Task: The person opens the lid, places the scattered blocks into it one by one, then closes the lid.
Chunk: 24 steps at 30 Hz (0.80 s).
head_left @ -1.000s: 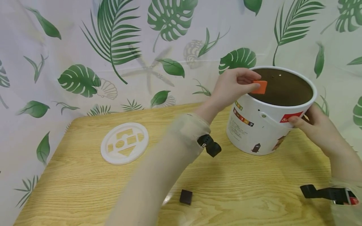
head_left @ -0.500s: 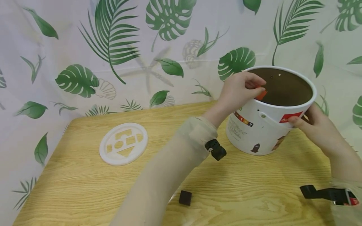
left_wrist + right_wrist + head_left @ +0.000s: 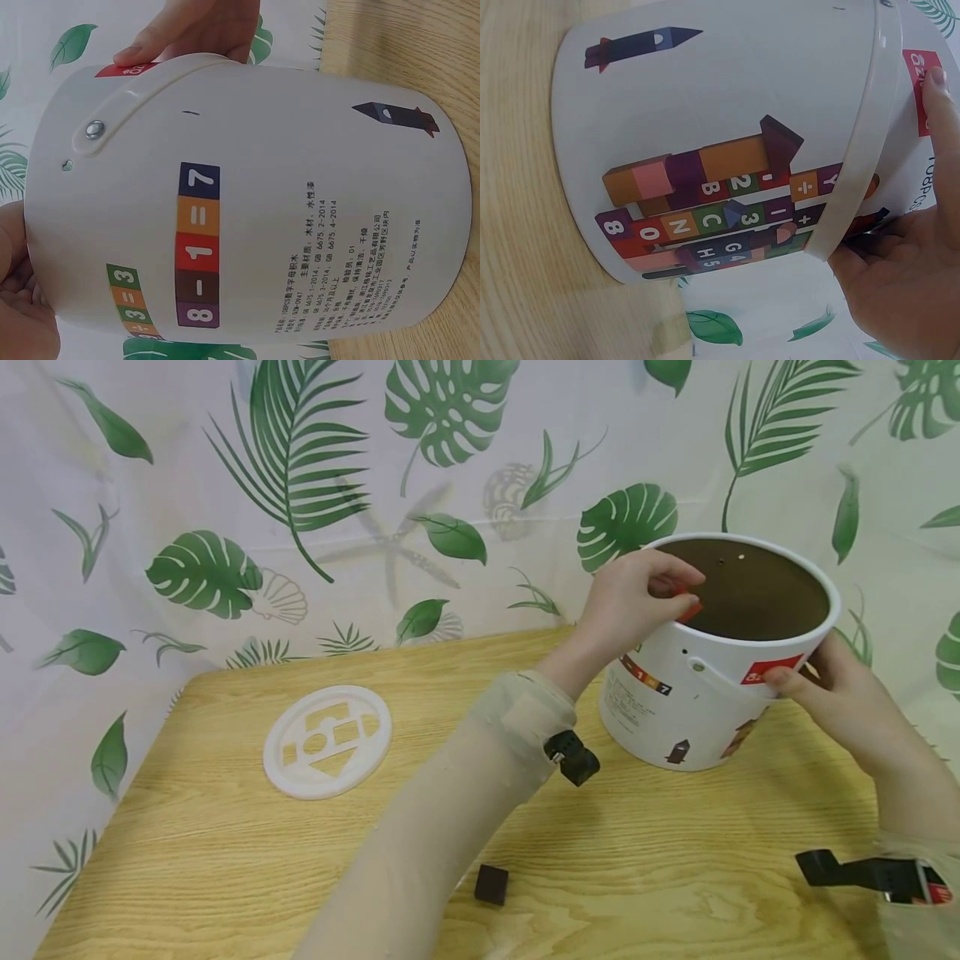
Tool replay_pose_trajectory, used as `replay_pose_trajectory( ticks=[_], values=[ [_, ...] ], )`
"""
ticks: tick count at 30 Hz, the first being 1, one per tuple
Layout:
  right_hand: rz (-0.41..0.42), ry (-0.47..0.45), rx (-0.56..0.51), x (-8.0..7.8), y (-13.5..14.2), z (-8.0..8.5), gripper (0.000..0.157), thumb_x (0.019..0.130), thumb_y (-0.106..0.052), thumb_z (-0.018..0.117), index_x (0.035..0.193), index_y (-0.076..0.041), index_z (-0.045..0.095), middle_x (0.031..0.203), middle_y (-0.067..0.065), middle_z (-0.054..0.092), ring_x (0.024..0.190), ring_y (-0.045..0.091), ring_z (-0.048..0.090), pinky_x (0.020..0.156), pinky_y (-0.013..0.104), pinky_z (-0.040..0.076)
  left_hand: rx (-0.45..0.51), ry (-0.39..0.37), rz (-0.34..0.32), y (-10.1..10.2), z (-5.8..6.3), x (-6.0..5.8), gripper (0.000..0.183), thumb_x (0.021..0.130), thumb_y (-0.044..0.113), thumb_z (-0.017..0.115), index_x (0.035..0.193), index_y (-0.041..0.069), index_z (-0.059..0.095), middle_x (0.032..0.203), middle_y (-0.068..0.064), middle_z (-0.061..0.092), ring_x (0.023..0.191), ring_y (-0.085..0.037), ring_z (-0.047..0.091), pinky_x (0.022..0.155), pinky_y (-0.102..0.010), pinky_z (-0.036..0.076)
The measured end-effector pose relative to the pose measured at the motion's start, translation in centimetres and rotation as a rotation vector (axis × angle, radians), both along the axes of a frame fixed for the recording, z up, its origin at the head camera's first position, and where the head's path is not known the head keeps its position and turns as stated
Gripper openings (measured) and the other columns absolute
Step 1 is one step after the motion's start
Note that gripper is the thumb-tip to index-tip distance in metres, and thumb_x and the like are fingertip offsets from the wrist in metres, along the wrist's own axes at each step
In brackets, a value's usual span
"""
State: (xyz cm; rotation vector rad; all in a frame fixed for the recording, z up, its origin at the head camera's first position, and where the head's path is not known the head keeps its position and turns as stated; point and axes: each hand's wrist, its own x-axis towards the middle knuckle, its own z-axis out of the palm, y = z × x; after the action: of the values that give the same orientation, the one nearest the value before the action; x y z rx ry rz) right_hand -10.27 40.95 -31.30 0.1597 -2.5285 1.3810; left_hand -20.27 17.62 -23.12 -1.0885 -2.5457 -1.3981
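Observation:
My left hand [image 3: 630, 589] pinches a small orange-red block [image 3: 690, 607] just inside the near-left rim of a large white bucket [image 3: 652, 718]. Fingers and thumb cover much of the block. On the bucket's right side, my right hand [image 3: 847, 702] grips the wall below the rim, its thumb over a red label. That thumb also shows against the label [image 3: 922, 112] in the right wrist view, where the white plastic handle [image 3: 862, 142] hangs along the wall. Printed number sums [image 3: 199, 244] face the left wrist camera. The bucket's bottom is hidden.
A dark square block [image 3: 491, 886] lies on the wooden table [image 3: 637, 877] beside my left forearm. Further left is a flat white disc [image 3: 279, 735] with cut-out shapes. A leaf-patterned cloth [image 3: 480, 468] hangs behind the table.
My left hand has moved a little right and down with the block, which is now lower and more hidden by the fingers. The right hand and the bucket have stayed in place.

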Motion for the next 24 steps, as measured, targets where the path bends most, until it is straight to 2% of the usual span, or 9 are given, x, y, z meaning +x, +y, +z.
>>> replay_pose_trajectory(
  ticks=[1,3,8,9,11,12,15,19,24],
  values=[
    [0.0,-0.002,-0.001,0.02,0.0,0.01,0.071,0.097,-0.012,0.055,0.154,-0.028,0.015,0.152,0.013,0.025,0.134,0.008,0.024,0.112,0.022,0.019,0.001,-0.002,0.0,-0.01,0.01,0.0,0.019,0.088,0.012,0.07,0.107,0.013,0.072,0.099,0.009,0.064,0.085,0.001,0.056,0.072,-0.008,0.043],
    [-0.005,-0.003,0.006,0.02,-0.04,0.02,0.071,0.097,-0.012,0.055,0.154,-0.028,0.015,0.152,0.013,0.025,0.134,0.008,0.025,0.11,0.018,0.02,0.006,-0.008,-0.003,-0.05,0.01,0.0,0.019,0.088,0.012,0.07,0.107,0.013,0.072,0.099,0.009,0.064,0.085,0.001,0.056,0.071,-0.008,0.043],
    [-0.005,-0.01,0.002,0.04,0.0,0.02,0.071,0.098,-0.012,0.055,0.154,-0.028,0.014,0.153,0.014,0.024,0.135,0.007,0.024,0.113,0.026,0.017,0.02,-0.029,-0.009,-0.09,-0.03,0.05,0.019,0.087,0.013,0.071,0.107,0.013,0.072,0.1,0.007,0.065,0.085,0.001,0.057,0.071,-0.009,0.044],
    [-0.006,-0.013,0.0,0.06,0.04,0.01,0.071,0.098,-0.012,0.055,0.154,-0.029,0.014,0.153,0.015,0.023,0.135,0.006,0.023,0.115,0.031,0.015,0.021,-0.031,-0.009,-0.09,-0.03,0.05,0.02,0.087,0.013,0.071,0.107,0.013,0.071,0.1,0.008,0.065,0.085,0.001,0.057,0.071,-0.009,0.044],
    [-0.006,-0.01,0.004,0.04,0.05,0.0,0.071,0.097,-0.013,0.055,0.154,-0.029,0.015,0.153,0.014,0.024,0.135,0.007,0.024,0.115,0.032,0.015,0.019,-0.027,-0.008,-0.09,-0.01,0.05,0.02,0.087,0.014,0.071,0.107,0.013,0.071,0.1,0.008,0.065,0.086,0.002,0.057,0.071,-0.009,0.044],
    [-0.006,-0.011,0.002,0.08,0.04,0.01,0.071,0.098,-0.013,0.055,0.153,-0.03,0.015,0.153,0.014,0.023,0.136,0.007,0.023,0.115,0.037,0.013,0.018,-0.024,-0.008,-0.08,0.01,0.05,0.02,0.087,0.014,0.071,0.107,0.013,0.071,0.1,0.008,0.066,0.086,0.002,0.057,0.071,-0.009,0.044],
    [-0.004,-0.006,0.004,0.08,0.0,0.0,0.071,0.097,-0.013,0.055,0.153,-0.03,0.015,0.153,0.013,0.024,0.134,0.006,0.024,0.115,0.038,0.014,0.016,-0.017,-0.01,-0.08,0.05,0.0,0.02,0.087,0.015,0.071,0.107,0.014,0.072,0.101,0.008,0.066,0.086,0.002,0.056,0.072,-0.008,0.044],
    [0.0,-0.004,0.003,0.05,0.09,-0.04,0.07,0.098,-0.013,0.055,0.153,-0.03,0.015,0.153,0.013,0.025,0.134,0.006,0.024,0.115,0.035,0.014,0.039,-0.035,-0.02,-0.21,0.03,-0.13,0.02,0.087,0.016,0.072,0.107,0.014,0.072,0.1,0.008,0.067,0.086,0.003,0.057,0.073,-0.008,0.044],
    [0.008,0.001,0.003,-0.14,0.11,-0.01,0.07,0.097,-0.011,0.055,0.153,-0.029,0.016,0.152,0.011,0.026,0.133,0.006,0.026,0.109,0.017,0.022,0.147,-0.151,-0.075,-0.94,0.13,-0.29,0.022,0.086,0.016,0.073,0.107,0.013,0.072,0.096,0.009,0.068,0.086,0.004,0.06,0.075,-0.009,0.046]
  ],
)
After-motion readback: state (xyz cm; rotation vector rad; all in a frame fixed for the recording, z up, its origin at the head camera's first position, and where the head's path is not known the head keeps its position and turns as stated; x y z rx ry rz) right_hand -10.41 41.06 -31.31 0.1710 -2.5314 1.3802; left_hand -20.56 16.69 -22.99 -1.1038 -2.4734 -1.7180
